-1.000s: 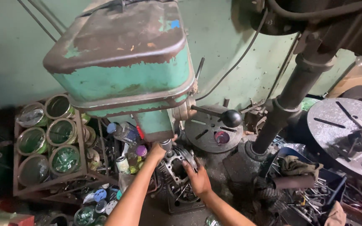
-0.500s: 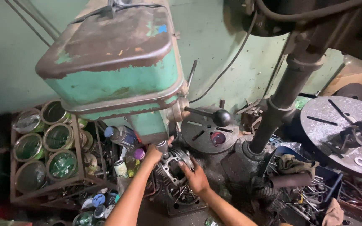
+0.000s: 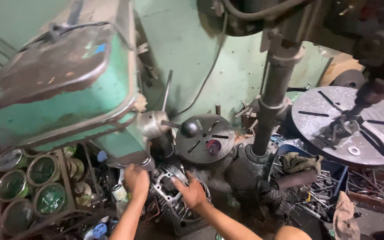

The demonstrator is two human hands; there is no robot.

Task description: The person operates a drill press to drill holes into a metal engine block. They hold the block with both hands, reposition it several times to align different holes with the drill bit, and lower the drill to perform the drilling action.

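Note:
A grey finned metal engine part [image 3: 170,186] lies under the spindle of a worn green drill press [image 3: 63,89]. My left hand [image 3: 136,181] grips the part's left side, right below the chuck [image 3: 148,165]. My right hand [image 3: 192,192] holds its right side, fingers spread over the fins. Both forearms reach up from the bottom of the view. The base under the part is mostly hidden by my hands.
A rack of round tins [image 3: 32,186] stands at the left. A round slotted table [image 3: 206,138] and a thick grey column [image 3: 272,98] stand behind. A large slotted disc [image 3: 347,124] with a wrench sits at the right, above scrap metal [image 3: 316,195].
The view has moved closer and swung left, so the drill press head fills more of the frame. Both hands stay on the finned part, the right one shifted slightly over it.

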